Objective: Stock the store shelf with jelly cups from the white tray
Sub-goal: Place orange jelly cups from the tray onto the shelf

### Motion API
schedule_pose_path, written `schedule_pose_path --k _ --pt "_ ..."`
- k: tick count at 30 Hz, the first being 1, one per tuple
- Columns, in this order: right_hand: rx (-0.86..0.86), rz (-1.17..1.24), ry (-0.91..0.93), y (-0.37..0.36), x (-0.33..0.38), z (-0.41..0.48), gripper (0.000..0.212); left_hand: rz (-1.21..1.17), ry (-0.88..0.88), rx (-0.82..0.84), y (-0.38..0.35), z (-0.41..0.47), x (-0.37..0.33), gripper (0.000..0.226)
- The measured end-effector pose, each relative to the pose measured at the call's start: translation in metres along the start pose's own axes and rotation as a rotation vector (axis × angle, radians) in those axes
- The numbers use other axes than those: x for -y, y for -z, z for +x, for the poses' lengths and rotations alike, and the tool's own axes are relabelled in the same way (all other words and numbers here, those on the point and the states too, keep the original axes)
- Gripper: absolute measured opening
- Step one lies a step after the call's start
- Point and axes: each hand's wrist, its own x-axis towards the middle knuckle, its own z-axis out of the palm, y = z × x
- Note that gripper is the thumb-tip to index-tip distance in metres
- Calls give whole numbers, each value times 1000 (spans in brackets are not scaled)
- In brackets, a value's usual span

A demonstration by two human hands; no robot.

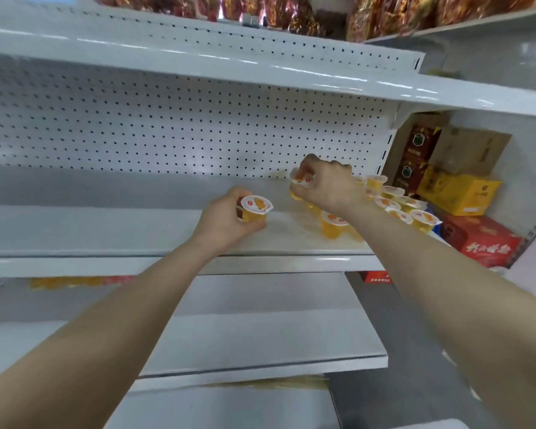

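Jelly cups [391,203] are occupying only the right end of the shelf [106,226], most space waiting; left hand [226,221] and right hand [328,187] are each gripping another.

The left hand [226,218] grips an upright jelly cup [256,209] just above the white shelf [106,230], fingers curled round its side. Farther right and nearer the pegboard back [167,131], the right hand [328,184] pinches a second cup [300,181] from above. A cluster of cups [393,202] stands at the shelf's right end, with cardboard boxes [458,193] beyond it.
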Motion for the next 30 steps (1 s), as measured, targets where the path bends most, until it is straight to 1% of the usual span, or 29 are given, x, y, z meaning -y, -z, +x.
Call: schedule_pose_path --k 4,8,12,16,19,25,28,30 --pt "142 38 -20 -23 -8 52 22 -5 26 15 -6 38 17 48" --pt "280 -43 20 -46 -20 87 27 28 66 12 -12 64 33 45" --pt "333 -46 48 -65 -24 104 23 32 132 1 -17 77 42 51" --pt "379 -51 19 -78 -24 110 22 54 151 16 -21 84 42 57" --pt "374 -19 14 -85 -27 109 23 68 138 37 -25 87 41 54" --pt "381 31 28 -76 -41 104 34 78 102 65 -36 91 33 46" --pt "341 -29 47 -64 -50 96 39 118 69 69 -45 99 21 53" --pt "286 -96 59 -56 -55 89 34 144 55 83 -52 103 14 54"
